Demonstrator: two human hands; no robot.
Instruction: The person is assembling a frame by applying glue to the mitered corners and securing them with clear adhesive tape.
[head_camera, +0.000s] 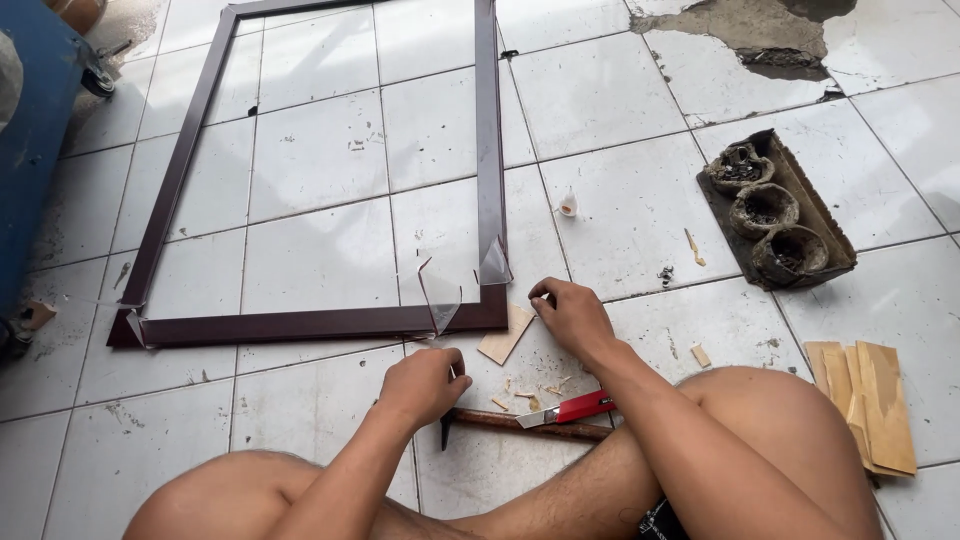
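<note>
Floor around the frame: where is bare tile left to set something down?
Bare tile lies inside the dark frame, and between it and the brown tray. It is crowded at the frame's near corner: both hands, left and right, the wood shim, red knife and chips.

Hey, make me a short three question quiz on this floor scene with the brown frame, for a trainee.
1. True or false: the right hand rests at the corner of the dark brown frame, beside the thin wooden piece.
2. Which tool lies on the tiled floor nearest the left hand?
A. red-handled utility knife
B. saw
C. drill
3. Fill in: the dark tray to the right holds ___ round cups.

Key: 1 true; 2 A; 3 three.
</note>
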